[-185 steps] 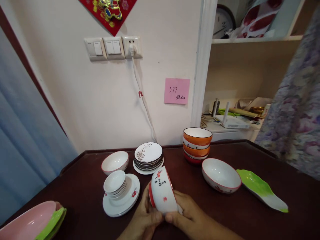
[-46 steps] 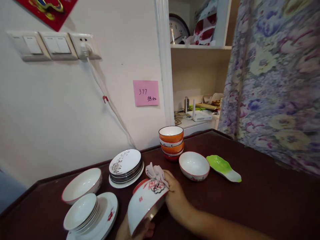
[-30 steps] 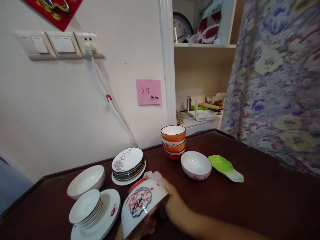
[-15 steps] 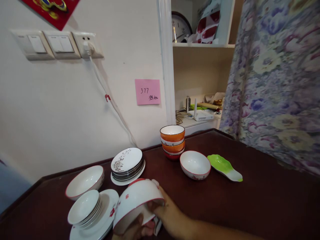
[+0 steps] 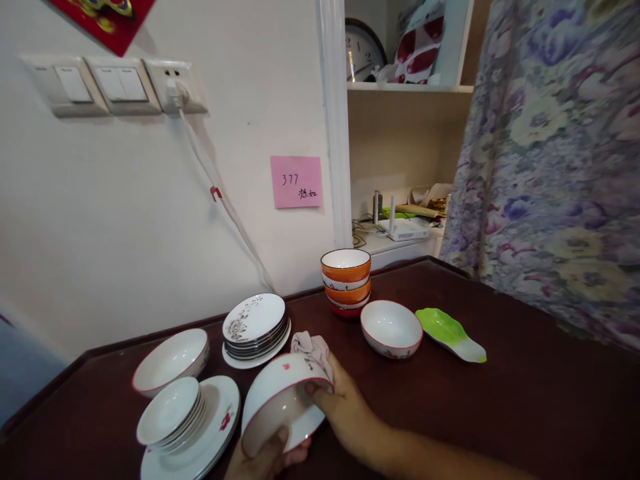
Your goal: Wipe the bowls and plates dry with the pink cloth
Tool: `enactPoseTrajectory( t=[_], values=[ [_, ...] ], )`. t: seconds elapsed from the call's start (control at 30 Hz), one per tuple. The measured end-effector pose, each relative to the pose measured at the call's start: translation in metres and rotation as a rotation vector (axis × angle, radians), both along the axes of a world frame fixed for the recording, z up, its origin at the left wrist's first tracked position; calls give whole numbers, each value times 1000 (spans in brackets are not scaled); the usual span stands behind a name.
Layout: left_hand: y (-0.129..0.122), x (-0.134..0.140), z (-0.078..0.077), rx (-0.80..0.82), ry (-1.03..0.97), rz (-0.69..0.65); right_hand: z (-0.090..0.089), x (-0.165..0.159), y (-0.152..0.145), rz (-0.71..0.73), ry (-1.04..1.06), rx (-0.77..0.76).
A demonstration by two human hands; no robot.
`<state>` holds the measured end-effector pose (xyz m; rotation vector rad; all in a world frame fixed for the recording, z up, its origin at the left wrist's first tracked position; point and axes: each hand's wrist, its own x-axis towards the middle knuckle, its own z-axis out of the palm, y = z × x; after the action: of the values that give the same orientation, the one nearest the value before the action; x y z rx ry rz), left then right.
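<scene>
A white bowl with a red rim (image 5: 273, 381) is tilted on its side above the table, its inside facing down toward me. My left hand (image 5: 267, 455) grips the near lower rim, thumb inside. My right hand (image 5: 345, 408) is closed around the right side of the bowl, its thumb inside the rim. Between the right fingers and the bowl's outer wall is a crumpled pale cloth (image 5: 311, 347). Left of the held bowl, several small white bowls (image 5: 167, 410) are nested on white plates with a red flower (image 5: 227, 400).
Patterned plates (image 5: 255, 317) are stacked near the wall, with a larger bowl (image 5: 173, 360) to their left. Orange and white bowls (image 5: 346, 267) form a stack at the back. Right of it are a red-rimmed bowl (image 5: 391, 327) and a green leaf-shaped dish (image 5: 445, 330).
The held bowl has turned and shifted slightly right, showing more of its inside. The cloth now shows bunched over the bowl's top right edge, with my right hand a little further round.
</scene>
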<state>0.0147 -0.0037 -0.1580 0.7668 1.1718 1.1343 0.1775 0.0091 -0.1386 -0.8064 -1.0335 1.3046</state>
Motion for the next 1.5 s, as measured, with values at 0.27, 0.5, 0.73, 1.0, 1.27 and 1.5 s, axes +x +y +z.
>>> enactPoseTrajectory(
  t=[0.27, 0.5, 0.73, 1.0, 1.27, 1.5],
  values=[
    [-3, 3, 11, 16, -28, -112, 0, -2, 2, 122, 17, -155],
    [-2, 3, 7, 85, 40, -62, 11, 13, 17, -115, -96, 9],
    [-9, -1, 15, 17, -144, -71, 3, 5, 1, 159, -86, 35],
    [-9, 1, 16, 21, -150, -93, 2, 2, -2, 118, -116, -96],
    [-7, 7, 17, 138, 92, 29, 19, 16, 8, 17, -59, -31],
    [-5, 1, 10, 74, -48, -54, 18, 14, -5, 239, 18, 118]
  ],
)
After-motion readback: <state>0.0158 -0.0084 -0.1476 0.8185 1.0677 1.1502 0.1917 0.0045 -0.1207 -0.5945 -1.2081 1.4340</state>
